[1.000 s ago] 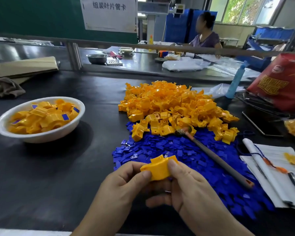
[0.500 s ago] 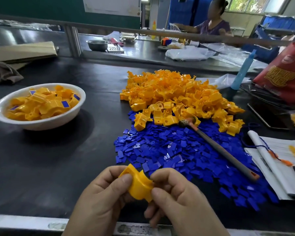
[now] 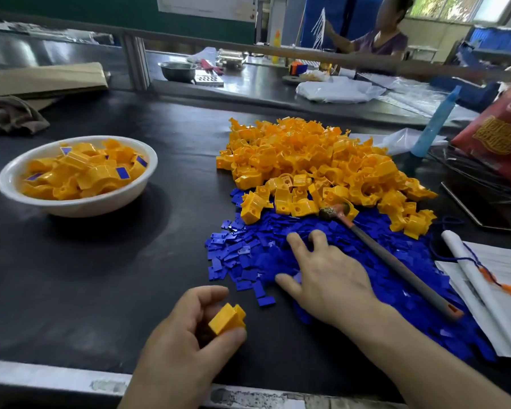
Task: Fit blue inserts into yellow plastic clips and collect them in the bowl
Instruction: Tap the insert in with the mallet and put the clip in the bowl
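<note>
My left hand (image 3: pixel 186 338) grips one yellow clip (image 3: pixel 227 318) near the table's front edge. My right hand (image 3: pixel 325 276) lies spread over the pile of blue inserts (image 3: pixel 242 252), fingers straight and touching them. A large heap of yellow clips (image 3: pixel 316 160) sits just behind the blue pile. The white bowl (image 3: pixel 80 208) at the left holds several yellow clips with blue inserts showing.
A small hammer (image 3: pixel 390 261) lies across the blue pile to the right of my right hand. Papers and a rolled sheet (image 3: pixel 478 278) lie at the right, a red bag (image 3: pixel 502 134) behind them. A person works at the far bench. Dark bare table lies between bowl and piles.
My right hand let go of the clip and reached forward onto the blue inserts. My left hand kept the clip and stayed near the front edge.
</note>
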Motion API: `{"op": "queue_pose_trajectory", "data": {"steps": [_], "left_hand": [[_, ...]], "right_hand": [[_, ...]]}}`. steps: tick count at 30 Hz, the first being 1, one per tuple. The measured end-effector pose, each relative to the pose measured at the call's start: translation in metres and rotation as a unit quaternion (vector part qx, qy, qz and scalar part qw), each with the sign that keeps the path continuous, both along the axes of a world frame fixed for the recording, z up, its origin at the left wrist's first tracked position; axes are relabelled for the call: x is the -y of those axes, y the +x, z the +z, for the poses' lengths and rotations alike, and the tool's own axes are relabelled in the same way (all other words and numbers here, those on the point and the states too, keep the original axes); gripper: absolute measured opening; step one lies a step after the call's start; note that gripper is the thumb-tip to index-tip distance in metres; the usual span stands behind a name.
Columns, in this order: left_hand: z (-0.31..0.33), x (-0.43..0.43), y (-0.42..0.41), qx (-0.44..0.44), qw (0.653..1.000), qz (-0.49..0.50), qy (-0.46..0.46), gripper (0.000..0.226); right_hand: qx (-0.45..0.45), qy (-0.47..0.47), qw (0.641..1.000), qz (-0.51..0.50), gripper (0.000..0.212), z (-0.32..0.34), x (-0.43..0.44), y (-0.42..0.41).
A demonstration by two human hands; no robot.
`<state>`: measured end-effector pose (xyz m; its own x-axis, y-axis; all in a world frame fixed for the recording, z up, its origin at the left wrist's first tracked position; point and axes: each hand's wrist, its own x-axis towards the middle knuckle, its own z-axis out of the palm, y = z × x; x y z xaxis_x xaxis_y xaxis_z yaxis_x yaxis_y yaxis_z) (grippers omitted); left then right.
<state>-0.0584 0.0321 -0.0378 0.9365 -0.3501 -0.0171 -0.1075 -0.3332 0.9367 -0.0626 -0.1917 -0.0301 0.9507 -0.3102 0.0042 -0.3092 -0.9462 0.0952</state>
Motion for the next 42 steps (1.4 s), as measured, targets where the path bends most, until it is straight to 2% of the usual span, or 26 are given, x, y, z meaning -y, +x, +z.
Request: {"op": "queue_pose_trajectory", "data": {"steps": [7,15,19,22,25,29,32,36,38,42], "left_hand": [[-0.002,-0.004,0.004,-0.005,1.0,0.026,0.003,0.044],[-0.005,-0.007,0.009,-0.006,1.0,0.018,-0.024,0.034],[-0.004,-0.003,0.004,0.018,1.0,0.005,0.018,0.044],[-0.004,0.002,0.0,0.045,0.998,0.009,0.05,0.057],[-0.005,0.002,0.0,0.055,0.996,0.013,0.063,0.056],[-0.008,0.001,0.001,0.043,0.997,0.022,0.055,0.053],[-0.012,0.0,0.003,0.033,0.999,0.023,0.035,0.061],[-0.015,0.0,0.01,-0.01,1.0,0.024,0.0,0.05],[-0.012,0.0,0.014,-0.05,0.998,0.014,-0.042,0.049],[-0.001,0.002,0.019,-0.117,0.984,-0.05,-0.121,0.048]], "right_hand": [[0.075,-0.023,0.995,0.068,0.032,0.001,0.01,0.014],[0.152,0.084,0.983,0.05,0.036,0.008,0.013,0.002],[0.183,0.111,0.975,0.058,0.028,0.014,0.008,-0.003],[0.214,0.19,0.957,0.041,0.019,0.018,0.006,-0.008],[0.208,0.245,0.947,0.017,0.015,0.018,0.008,-0.011],[0.209,0.255,0.944,0.005,0.031,0.016,0.014,-0.014],[0.215,0.28,0.936,-0.012,0.038,0.015,0.018,-0.017],[0.227,0.337,0.913,-0.032,0.003,0.013,0.015,-0.026],[0.227,0.399,0.887,-0.042,0.006,0.012,0.009,-0.033],[0.214,0.542,0.811,-0.039,0.007,0.012,-0.012,-0.049]]}}
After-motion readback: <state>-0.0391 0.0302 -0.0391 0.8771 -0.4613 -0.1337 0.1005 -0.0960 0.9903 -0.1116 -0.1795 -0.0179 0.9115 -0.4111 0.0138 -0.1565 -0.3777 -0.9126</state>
